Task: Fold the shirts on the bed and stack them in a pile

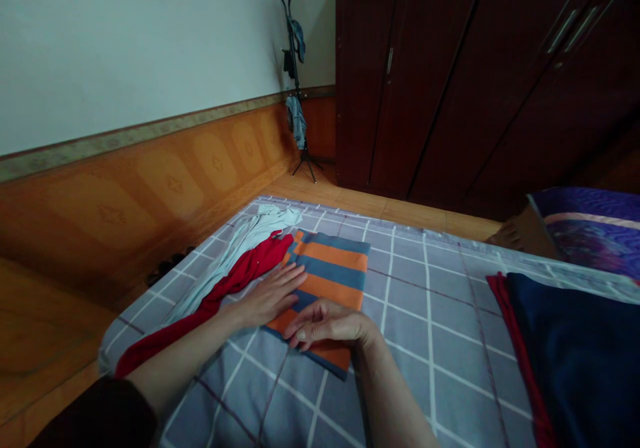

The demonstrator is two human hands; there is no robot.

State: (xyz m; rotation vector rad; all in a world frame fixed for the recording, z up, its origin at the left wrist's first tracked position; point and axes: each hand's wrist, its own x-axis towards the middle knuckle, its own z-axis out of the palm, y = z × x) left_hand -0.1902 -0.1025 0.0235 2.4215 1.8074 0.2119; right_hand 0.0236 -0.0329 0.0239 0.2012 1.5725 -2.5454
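A folded garment with orange and grey-blue stripes [337,278] lies flat on the checked bedsheet [407,341]. My left hand [273,295] rests on its left side, palm down with the fingers stretched out. Close to the near edge, my right hand [330,325] has its fingers curled and its thumb and fingertips pinched together at the cloth. How much fabric sits between those fingertips is hard to see. Beside the garment on the left, a crumpled red garment [250,265] runs under my left forearm. A pale, light-blue garment [235,245] lies rumpled beyond the red one.
Dark blue folded cloth [575,355] lies on the right of the bed, with red cloth [520,355] showing under its edge. Past the bed are a coat stand [295,68], a dark wooden wardrobe [425,81] and a box with purple fabric [590,225]. A wall runs along the left.
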